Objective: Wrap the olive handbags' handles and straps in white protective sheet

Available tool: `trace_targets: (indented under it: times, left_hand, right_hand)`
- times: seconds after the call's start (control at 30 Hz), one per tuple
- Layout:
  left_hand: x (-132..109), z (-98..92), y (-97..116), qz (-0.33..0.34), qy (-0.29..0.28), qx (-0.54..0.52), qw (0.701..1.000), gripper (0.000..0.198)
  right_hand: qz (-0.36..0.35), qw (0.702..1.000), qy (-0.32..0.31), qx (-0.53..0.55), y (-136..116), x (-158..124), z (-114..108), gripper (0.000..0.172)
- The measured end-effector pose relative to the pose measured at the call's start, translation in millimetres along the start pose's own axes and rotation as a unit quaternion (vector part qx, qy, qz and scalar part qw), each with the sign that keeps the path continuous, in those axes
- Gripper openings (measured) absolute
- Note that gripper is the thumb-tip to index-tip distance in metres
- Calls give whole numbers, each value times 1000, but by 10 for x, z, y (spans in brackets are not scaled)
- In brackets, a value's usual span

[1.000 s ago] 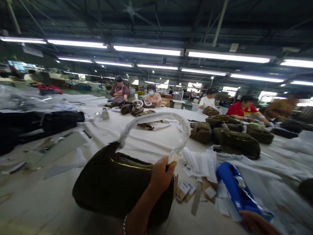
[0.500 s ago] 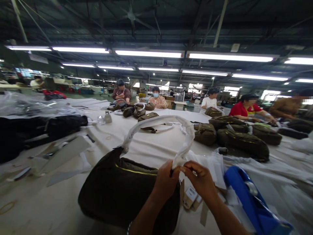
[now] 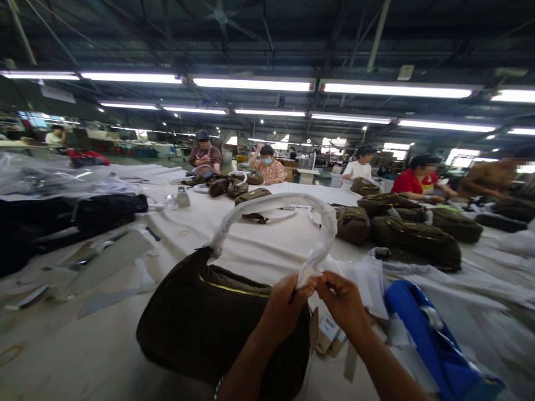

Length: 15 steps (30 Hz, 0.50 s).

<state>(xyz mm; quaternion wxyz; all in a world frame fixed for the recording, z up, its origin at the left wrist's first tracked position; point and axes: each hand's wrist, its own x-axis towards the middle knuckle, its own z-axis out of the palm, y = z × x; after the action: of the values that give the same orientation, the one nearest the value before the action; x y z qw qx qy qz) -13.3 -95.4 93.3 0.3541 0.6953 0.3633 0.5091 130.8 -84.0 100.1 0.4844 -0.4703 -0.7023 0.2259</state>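
Observation:
A dark shoulder bag (image 3: 200, 317) with a yellow zipper stands on the white-covered table, its top partly open. Its handle (image 3: 276, 200) arches up, wrapped in thin white material. At the handle's right end, my left hand (image 3: 286, 303) is closed round the wrapping. The thumb and fingers of my right hand (image 3: 340, 298) pinch the same wrapping just beside it, fingertips close to the left hand's. Small tags (image 3: 328, 331) lie behind the bag's right side, below my right hand.
A blue tape dispenser (image 3: 434, 340) is at the right. Brown bags (image 3: 418, 239) are piled at the back right. Dark bags (image 3: 104, 214) and clear plastic (image 3: 37, 172) lie left. Several people sit across the table (image 3: 288, 253).
Both hands keep hold of the wrapping, with the right fingers slightly closer to the left hand. Across the table, a person in a patterned top has raised a hand to the head.

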Motion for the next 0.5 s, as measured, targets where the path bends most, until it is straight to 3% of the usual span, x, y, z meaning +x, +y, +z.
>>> trace_targets:
  times: [0.17,0.4,0.5]
  left_hand:
    - [-20,4,20,3,-10,-17,1000,21]
    - [-11,32,27,23,-8,28,999,23]
    - [-24,20,22,18,-11,19,1000,25]
  right_hand:
    - [-33,999,-7,-17,45,-28,26,27]
    - [52,998,-40,6,23,7,-8,26]
    - [48,998,-48,13,17,25,-36,25]
